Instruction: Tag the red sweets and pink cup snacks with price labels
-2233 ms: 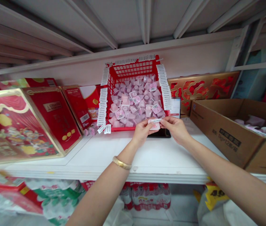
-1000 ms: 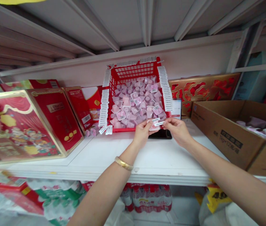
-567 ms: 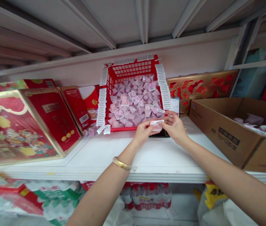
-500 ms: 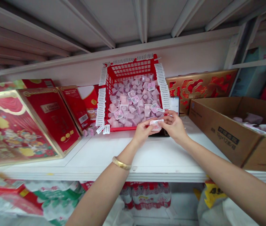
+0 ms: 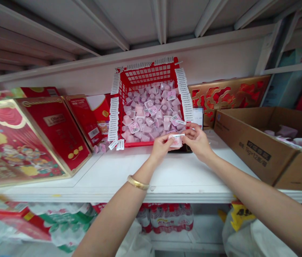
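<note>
A red plastic basket (image 5: pixel 140 144) stands tilted on the white shelf, filled with small pink cups (image 5: pixel 155 110). White barcode labels (image 5: pixel 186 96) line its rims. In front of its lower right corner, my left hand (image 5: pixel 161 145) pinches the left side of a pink cup (image 5: pixel 176 141). My right hand (image 5: pixel 197 142) is closed at the cup's upper right edge, with fingertips on a white label strip lying along the top of the cup. Another label strip sticks out just above my right fingers. A dark flat object lies partly hidden behind the hands.
Red and gold gift boxes (image 5: pixel 50 128) stand at the left. An open cardboard box (image 5: pixel 255 153) with pink items is at the right, before a gold panel (image 5: pixel 228 96). Bottled drinks (image 5: pixel 164 218) sit below the shelf (image 5: pixel 129 176).
The view has shifted slightly. The cup in my left hand now shows more of its face, and the white strip lies along its top edge under my right fingertips.
</note>
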Demonstrator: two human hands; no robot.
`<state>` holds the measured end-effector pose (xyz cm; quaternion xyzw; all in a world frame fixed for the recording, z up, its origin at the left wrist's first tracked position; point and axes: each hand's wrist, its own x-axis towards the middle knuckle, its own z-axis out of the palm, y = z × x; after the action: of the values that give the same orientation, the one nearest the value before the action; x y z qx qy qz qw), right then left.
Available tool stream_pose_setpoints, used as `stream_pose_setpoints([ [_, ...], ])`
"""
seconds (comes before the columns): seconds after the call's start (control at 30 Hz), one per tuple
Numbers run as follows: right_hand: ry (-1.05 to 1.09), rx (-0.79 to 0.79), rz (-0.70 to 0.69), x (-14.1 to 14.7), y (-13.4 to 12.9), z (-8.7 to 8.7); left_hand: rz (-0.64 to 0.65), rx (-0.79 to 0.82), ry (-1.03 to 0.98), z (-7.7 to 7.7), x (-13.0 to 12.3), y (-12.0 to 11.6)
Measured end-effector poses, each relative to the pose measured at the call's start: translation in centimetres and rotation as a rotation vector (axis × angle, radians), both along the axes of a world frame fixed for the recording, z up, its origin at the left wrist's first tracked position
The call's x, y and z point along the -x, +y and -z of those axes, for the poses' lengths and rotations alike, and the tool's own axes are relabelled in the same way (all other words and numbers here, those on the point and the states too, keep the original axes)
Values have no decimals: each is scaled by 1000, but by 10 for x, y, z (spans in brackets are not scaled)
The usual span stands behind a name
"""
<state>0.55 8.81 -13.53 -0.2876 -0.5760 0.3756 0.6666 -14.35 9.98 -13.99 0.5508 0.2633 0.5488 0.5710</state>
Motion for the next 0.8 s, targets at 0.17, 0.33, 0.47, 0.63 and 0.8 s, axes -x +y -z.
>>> stream_pose_setpoints([
  [0.17, -1, -8, -9, -1, 2, 2, -10, -1, 13, -1, -1, -1],
  [0.33, 10, -8, -14, 0, 2, 3, -37, -6, 37, 1, -1, 1],
  [0.47, 9, -17, -19, 1, 1, 2, -27, -14, 54, 0, 0, 0],
  [0.63, 15, -22, -25, 0, 0, 1, -23, -20, 65, -2, 0, -2],
  [0.8, 1, -24, -3, 0, 0, 1, -38, -31, 57, -2, -1, -1],
])
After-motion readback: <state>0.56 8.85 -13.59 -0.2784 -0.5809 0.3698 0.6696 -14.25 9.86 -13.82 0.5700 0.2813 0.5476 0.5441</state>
